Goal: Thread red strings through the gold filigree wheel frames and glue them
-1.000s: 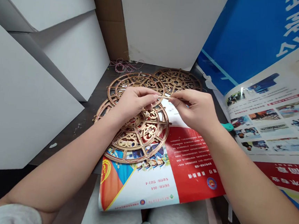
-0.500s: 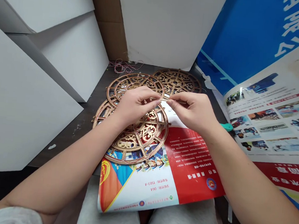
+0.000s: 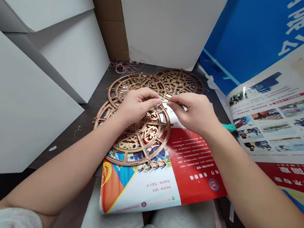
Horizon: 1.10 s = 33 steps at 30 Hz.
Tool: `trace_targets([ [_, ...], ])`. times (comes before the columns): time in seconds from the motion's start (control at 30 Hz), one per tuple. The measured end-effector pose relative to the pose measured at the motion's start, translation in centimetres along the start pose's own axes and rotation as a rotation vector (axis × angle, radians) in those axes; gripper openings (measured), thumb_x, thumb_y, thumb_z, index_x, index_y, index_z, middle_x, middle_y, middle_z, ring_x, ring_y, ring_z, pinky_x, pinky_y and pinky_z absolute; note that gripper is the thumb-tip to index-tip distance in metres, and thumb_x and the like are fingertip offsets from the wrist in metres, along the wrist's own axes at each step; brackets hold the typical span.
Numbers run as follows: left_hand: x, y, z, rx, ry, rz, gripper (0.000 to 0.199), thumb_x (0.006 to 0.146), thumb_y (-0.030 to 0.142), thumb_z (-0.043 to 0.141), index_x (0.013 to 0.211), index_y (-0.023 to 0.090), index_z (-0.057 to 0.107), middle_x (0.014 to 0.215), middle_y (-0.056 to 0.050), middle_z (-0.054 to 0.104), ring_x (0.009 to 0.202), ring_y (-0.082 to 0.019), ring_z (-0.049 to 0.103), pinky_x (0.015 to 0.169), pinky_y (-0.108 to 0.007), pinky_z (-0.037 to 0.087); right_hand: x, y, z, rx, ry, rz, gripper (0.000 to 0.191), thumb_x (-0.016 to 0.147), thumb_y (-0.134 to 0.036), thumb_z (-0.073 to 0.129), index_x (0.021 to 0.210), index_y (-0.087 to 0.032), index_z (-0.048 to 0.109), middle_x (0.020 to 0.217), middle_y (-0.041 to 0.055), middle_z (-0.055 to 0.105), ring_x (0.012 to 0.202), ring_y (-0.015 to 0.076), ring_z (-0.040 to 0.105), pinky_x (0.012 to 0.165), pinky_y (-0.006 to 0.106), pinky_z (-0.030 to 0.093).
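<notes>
head view: above the front openwork disc (image 3: 150,133), my left hand (image 3: 134,107) and right hand (image 3: 196,112) pinch a thin strand (image 3: 164,102), best steadied with light fingertips.

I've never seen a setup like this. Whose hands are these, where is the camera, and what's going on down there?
There's no machine here: these are a person's own bare hands. The camera is worn on their head, looking forward and down, so you see roughly what they see.

The left hand and right hand meet fingertip to fingertip, pinching a thin pale piece between them; it's too small to identify.

Below and beyond lie ornate openwork discs, overlapping each other. The nearest rests partly on a printed brochure, spread on a dark table. Tangled pinkish thread sits at the back, and a teal object shows partly behind the right forearm.
</notes>
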<state>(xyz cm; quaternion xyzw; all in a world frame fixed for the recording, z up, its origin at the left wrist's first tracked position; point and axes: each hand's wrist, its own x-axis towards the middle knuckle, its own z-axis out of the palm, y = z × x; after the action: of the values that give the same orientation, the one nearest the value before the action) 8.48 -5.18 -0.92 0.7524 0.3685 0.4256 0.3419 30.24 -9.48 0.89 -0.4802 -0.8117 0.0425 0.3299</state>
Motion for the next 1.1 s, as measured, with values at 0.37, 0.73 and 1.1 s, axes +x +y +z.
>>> trace_targets([
  [0.37, -0.7, 1.1, 0.3, 0.239, 0.135, 0.272, 0.014, 0.096, 0.018, 0.064, 0.090, 0.023, 0.076, 0.098, -0.005, 0.076, 0.095, -0.021, 0.068, 0.088, -0.033, 0.051, 0.0, -0.5, 0.1, 0.188, 0.039, 0.156, 0.017, 0.094, -0.032, 0.070, 0.086, -0.020, 0.079, 0.071, 0.0019, 0.072, 0.063, 0.0156, 0.058, 0.062, 0.031, 0.039],
  [0.73, -0.8, 0.9, 0.4, 0.323, 0.193, 0.367, 0.013, 0.096, 0.012, 0.061, 0.089, 0.020, 0.069, 0.093, -0.004, 0.072, 0.090, -0.019, 0.066, 0.083, -0.033, 0.050, 0.1, -0.8, 0.0, 0.254, 0.013, 0.212, 0.022, 0.092, -0.037, 0.071, 0.085, -0.018, 0.080, 0.070, 0.0025, 0.071, 0.063, 0.0156, 0.057, 0.062, 0.031, 0.039],
  [1.1, 0.0, -0.6, 0.7, -0.137, 0.095, -0.073, 0.011, 0.097, 0.026, 0.062, 0.093, 0.018, 0.069, 0.084, -0.004, 0.073, 0.075, -0.018, 0.068, 0.069, -0.031, 0.053, -0.1, -0.1, 0.5, 0.098, 0.051, 0.129, 0.015, 0.094, -0.027, 0.068, 0.089, -0.020, 0.080, 0.077, 0.0031, 0.076, 0.066, 0.0163, 0.062, 0.064, 0.030, 0.040],
])
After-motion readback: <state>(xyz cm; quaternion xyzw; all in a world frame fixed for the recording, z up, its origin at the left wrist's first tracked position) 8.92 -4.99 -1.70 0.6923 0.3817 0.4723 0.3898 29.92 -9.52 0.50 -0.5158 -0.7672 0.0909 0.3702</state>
